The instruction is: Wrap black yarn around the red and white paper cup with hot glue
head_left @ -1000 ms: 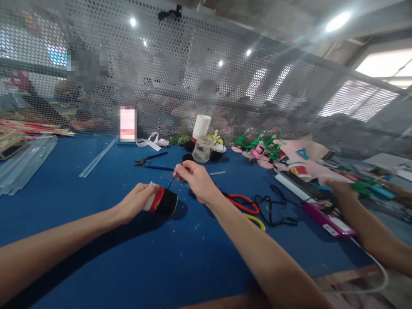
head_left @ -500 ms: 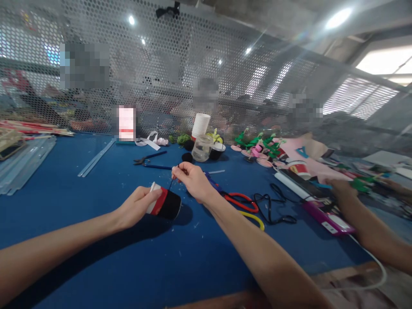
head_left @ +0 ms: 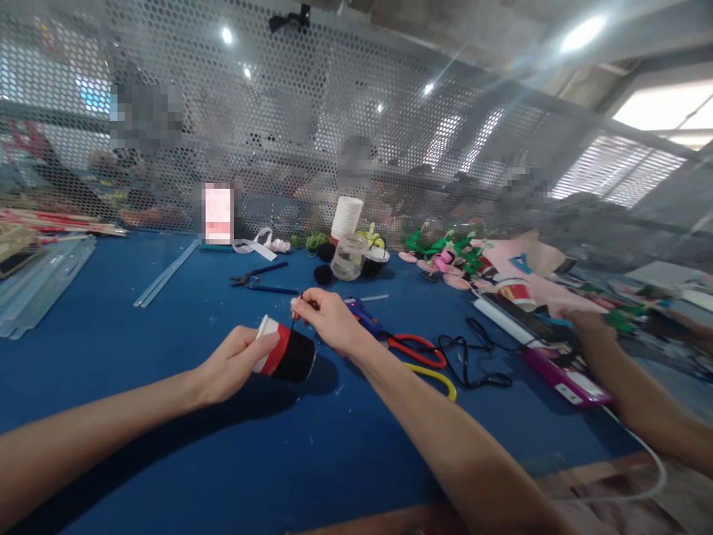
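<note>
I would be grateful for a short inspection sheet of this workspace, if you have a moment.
Surface: blue table, scattered with small pale specks.
Work pieces: paper cup, held tilted, black around its base end; dark thread running from it.
Clutter: pliers, scissors, glue gun partly hidden, clear jar, cup stack, clear strips.
Hands: left hand grips the paper cup; right hand pinches the thread.
Cables: black cable tangled; white cable curves beside purple power strip.
Surroundings: perforated screen behind; another person's hand at right.
</note>
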Demonstrator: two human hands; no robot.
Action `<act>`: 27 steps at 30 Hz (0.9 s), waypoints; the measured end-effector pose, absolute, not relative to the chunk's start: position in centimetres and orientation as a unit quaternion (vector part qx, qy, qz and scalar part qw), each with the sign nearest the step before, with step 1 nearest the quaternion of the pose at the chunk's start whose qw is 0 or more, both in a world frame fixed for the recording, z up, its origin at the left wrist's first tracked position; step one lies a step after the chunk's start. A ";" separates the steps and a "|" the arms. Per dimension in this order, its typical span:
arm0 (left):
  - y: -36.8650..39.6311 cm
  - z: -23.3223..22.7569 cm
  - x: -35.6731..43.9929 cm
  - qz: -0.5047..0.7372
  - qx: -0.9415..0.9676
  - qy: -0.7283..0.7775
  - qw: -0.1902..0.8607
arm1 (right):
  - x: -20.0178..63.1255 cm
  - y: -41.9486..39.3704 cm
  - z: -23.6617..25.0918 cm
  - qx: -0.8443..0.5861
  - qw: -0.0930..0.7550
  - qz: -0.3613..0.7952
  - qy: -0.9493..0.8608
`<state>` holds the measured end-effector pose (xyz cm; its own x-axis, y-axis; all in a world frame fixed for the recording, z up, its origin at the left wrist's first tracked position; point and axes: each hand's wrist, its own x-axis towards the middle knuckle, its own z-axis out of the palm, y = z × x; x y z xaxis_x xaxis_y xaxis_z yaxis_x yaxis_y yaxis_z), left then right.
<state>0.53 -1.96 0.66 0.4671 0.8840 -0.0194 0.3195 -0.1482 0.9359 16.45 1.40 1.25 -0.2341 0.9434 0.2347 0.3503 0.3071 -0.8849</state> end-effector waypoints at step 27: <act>-2.2 0.6 0.1 0.329 0.715 0.397 0.473 | 16.0 0.6 1.4 -0.502 0.302 0.362 -0.725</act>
